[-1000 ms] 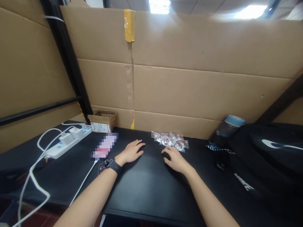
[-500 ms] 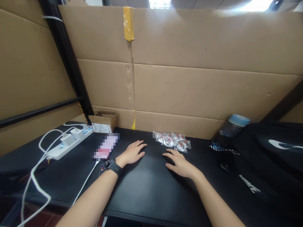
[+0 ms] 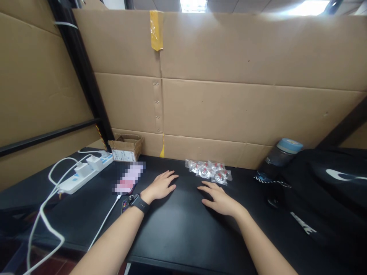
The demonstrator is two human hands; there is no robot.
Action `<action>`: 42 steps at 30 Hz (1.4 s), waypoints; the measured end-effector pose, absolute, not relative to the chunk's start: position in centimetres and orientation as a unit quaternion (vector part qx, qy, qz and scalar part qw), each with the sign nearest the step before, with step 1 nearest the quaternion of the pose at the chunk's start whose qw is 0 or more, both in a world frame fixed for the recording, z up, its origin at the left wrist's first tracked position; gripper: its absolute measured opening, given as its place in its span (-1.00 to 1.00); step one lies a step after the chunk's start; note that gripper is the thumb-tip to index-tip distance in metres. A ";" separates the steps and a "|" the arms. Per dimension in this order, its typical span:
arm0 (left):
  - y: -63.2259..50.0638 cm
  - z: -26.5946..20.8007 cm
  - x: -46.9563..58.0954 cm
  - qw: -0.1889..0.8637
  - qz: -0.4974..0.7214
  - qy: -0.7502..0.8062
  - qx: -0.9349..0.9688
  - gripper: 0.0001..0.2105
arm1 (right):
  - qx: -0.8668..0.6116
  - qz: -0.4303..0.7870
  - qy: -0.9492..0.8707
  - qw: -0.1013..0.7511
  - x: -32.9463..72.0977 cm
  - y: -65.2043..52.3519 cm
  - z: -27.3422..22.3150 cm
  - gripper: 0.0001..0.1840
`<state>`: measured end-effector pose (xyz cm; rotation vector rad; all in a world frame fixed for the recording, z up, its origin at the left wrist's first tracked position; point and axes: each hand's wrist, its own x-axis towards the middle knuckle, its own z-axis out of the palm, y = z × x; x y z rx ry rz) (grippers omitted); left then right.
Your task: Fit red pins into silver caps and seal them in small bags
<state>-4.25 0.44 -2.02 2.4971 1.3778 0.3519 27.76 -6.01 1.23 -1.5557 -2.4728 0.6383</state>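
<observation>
My left hand (image 3: 161, 186) lies on the black table (image 3: 183, 233) with its fingers stretched out and nothing in it. A dark watch (image 3: 140, 203) is on that wrist. My right hand (image 3: 217, 198) rests on the tabletop too, palm down, fingers apart and holding nothing. Just beyond its fingertips, without contact, is a cluster of several clear plastic packets (image 3: 208, 171). Each seems to hold a round silvery piece with a red spot; their exact kind I cannot tell. Left of my left hand is a phone (image 3: 129, 179) with a blurred-out screen, on a white cable.
A white power strip (image 3: 86, 173) with plugs and loose cables lies at the left. Behind it stands a small open cardboard box (image 3: 126, 148). To the right are a blue-lidded bottle (image 3: 276, 160) and a black bag (image 3: 329, 191). A cardboard wall (image 3: 215, 110) closes the back.
</observation>
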 end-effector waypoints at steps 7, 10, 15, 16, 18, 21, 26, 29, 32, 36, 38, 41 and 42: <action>0.2 -0.9 -4.1 0.103 0.130 0.493 0.854 -0.52 | -0.521 0.219 -0.822 0.075 27.7 -6.1 1.4 -0.41; 0.2 0.7 -5.8 0.005 0.181 0.603 0.777 -0.46 | -0.517 0.217 -0.824 0.078 27.7 -6.1 1.4 -0.41; 0.7 1.6 -11.7 -0.030 0.193 0.811 0.552 -0.09 | -0.512 0.215 -0.828 0.079 28.0 -6.1 1.2 -0.41; 0.8 1.3 -12.8 0.000 0.174 0.830 0.531 -0.07 | -0.512 0.215 -0.828 0.078 28.0 -6.1 1.3 -0.41; 1.1 0.8 -14.1 0.056 0.153 0.846 0.508 -0.08 | -0.514 0.216 -0.827 0.077 28.0 -6.1 1.4 -0.41; 1.4 0.3 -14.3 0.063 0.158 0.836 0.521 -0.17 | -0.517 0.218 -0.824 0.075 27.9 -6.2 1.6 -0.40; 1.6 0.2 -12.7 0.064 0.165 0.819 0.545 -0.26 | -0.516 0.220 -0.825 0.072 27.8 -6.2 1.6 -0.40; 1.4 0.4 -11.6 0.067 0.169 0.793 0.582 -0.26 | -0.513 0.220 -0.826 0.076 27.9 -6.1 1.4 -0.40; 1.4 0.6 -10.5 0.058 0.162 0.769 0.615 -0.28 | -0.513 0.217 -0.827 0.078 27.9 -6.1 1.3 -0.41; 1.6 0.2 -9.9 0.040 0.149 0.755 0.637 -0.30 | -0.510 0.213 -0.830 0.076 27.8 -6.2 1.3 -0.41; 1.9 -0.5 -10.2 0.021 0.145 0.727 0.671 -0.33 | -0.510 0.213 -0.830 0.075 27.8 -6.2 1.4 -0.41; 2.5 -1.9 -10.5 -0.009 0.118 0.683 0.721 -0.41 | -0.512 0.218 -0.827 0.075 27.8 -6.3 1.5 -0.40; 2.6 -2.3 -10.5 -0.014 0.107 0.677 0.728 -0.43 | -0.513 0.219 -0.826 0.075 27.8 -6.3 1.6 -0.41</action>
